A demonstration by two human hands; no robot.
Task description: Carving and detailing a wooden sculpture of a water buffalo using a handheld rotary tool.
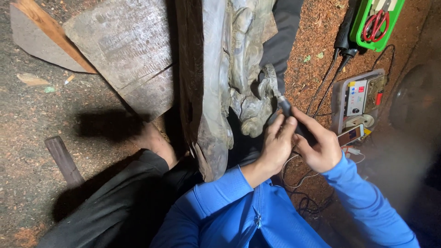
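Both hands close around a slim dark rotary handpiece (294, 120), whose tip touches the grey wood carving (243, 69) just above the fingers. Going from left to right: well to the left of the grip lie flat grey slabs (124, 50) and a wooden plank (39, 25) on the dirt floor, with a short dark wood strip (64, 160) lower down. Nearer the grip, a bare foot (156, 142) rests beside the carving's lower edge, the leg in dark trousers. The left hand (275, 147) wraps the tool's front part, fingertips pinching it close to the carving. The right hand (319, 144), touching the left, clasps the tool's rear. Both sleeves are blue. Just right of the grip sits a phone (351, 135), and above it a clear box holding a control unit (358, 96) with cables. Farther up right, a green tray (376, 23) holds red-handled scissors (375, 25).
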